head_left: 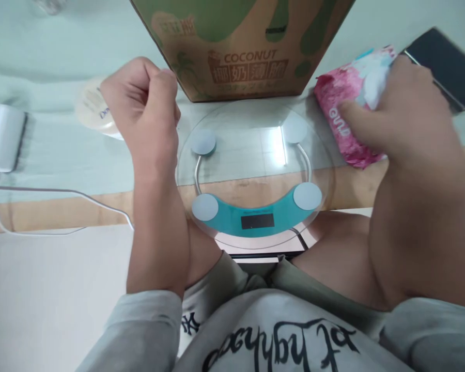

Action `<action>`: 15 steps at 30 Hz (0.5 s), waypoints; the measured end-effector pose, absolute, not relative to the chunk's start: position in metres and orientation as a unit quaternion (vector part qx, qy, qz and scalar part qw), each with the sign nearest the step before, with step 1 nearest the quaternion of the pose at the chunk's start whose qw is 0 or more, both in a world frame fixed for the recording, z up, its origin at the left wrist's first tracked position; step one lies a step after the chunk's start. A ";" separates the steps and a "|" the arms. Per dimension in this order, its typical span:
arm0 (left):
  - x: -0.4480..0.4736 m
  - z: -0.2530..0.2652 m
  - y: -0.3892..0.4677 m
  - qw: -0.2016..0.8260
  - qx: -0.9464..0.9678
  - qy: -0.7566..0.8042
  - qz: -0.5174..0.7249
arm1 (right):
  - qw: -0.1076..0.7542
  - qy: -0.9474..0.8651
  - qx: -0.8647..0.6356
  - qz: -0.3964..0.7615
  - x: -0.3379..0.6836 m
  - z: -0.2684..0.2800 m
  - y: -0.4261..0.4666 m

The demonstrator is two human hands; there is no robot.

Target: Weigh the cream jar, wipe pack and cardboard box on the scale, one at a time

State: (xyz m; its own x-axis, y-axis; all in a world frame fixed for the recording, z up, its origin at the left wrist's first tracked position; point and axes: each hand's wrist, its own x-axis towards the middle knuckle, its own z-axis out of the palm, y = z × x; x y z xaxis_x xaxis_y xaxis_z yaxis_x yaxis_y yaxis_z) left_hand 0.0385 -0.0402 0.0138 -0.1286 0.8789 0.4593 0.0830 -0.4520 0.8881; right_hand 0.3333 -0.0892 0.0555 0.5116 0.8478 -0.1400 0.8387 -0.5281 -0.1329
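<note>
My left hand point(145, 103) is closed in a fist, with nothing visible in it. It is raised beside the lower left edge of a brown and green cardboard box point(240, 67) printed "COCONUT". My right hand point(406, 108) is closed on the right end of a pink and white soft pack point(349, 113). Its thumb lies across the front, and the other fingers are mostly hidden. Between my forearms is a round glass bathroom scale point(220, 214) with a teal front band and a dark display. It juts over the table's front edge.
Behind my left wrist sits a round pale tub point(95, 108). A white device point(3, 137) stands far left, with a white cable point(73, 192) running along the wooden edge point(108, 212). A black phone-like slab point(445, 70) lies at far right on the pale green cloth point(42, 67).
</note>
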 end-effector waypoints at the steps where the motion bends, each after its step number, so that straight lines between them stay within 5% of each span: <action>1: 0.039 0.014 -0.041 0.320 0.578 0.421 0.622 | 0.013 -0.485 -0.868 0.104 0.331 0.054 -0.089; 10: 0.044 0.010 -0.039 0.311 0.563 0.409 0.648 | 0.046 -0.483 -0.872 0.069 0.345 0.056 -0.091; 15: 0.040 0.013 -0.042 0.314 0.564 0.414 0.642 | 0.207 -0.489 -0.846 0.045 0.360 0.049 -0.096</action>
State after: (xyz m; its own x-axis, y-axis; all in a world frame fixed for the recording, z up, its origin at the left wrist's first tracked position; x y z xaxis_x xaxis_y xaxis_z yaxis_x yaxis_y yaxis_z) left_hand 0.0396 -0.0420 0.0127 -0.1671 0.8694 0.4650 0.0641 -0.4610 0.8851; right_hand 0.3604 -0.0959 0.0487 0.5175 0.8463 0.1263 0.8089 -0.4357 -0.3948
